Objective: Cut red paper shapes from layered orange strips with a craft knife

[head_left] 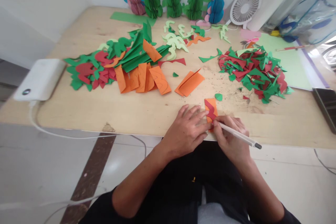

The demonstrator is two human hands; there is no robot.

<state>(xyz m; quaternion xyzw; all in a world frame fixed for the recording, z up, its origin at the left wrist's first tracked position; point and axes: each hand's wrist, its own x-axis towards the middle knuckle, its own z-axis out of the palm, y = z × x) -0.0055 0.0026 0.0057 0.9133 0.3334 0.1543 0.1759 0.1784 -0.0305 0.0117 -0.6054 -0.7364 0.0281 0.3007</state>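
My right hand (232, 136) grips a white pen (237, 133), its dark end pointing to the lower right and its tip down by the paper. Under the tip lies a small folded orange paper (207, 103) near the table's front edge. A wavy red paper cutout (210, 109) rests on top of it. My left hand (187, 129) lies flat with spread fingers, their tips touching the red cutout and the orange paper. Just beyond is a small green paper scrap (218, 97). Farther off sits another folded orange paper (189, 83).
Orange strips (143, 77) and green and red cutouts (110, 54) lie at left. A scrap heap (256, 70) is at right, beside a phone (325, 106). A white power bank (40, 78) stands left. Paper honeycomb figures (173, 1) and a fan (244, 8) line the back.
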